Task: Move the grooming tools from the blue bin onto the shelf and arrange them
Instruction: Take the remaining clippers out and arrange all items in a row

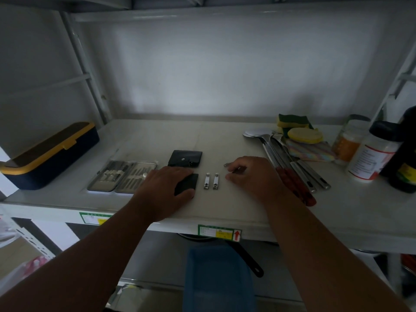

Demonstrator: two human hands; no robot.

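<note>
While both hands rest there, two nail clippers (pixel 211 181) and two black pouches (pixel 185 158) lie.

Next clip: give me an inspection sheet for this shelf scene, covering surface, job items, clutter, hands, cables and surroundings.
Surface: white shelf, dim light.
Job's things: open manicure kit; black pouch; second black pouch under left hand; two nail clippers side by side; blue bin below the shelf.
Clutter: navy-yellow box left; spoons and knives, sponges, jars right.
Hands: left hand flat on pouch; right hand, fingers on a small metal tool.
Cables: nothing seen.
Surroundings: metal rack, frying pan on lower shelf.
</note>
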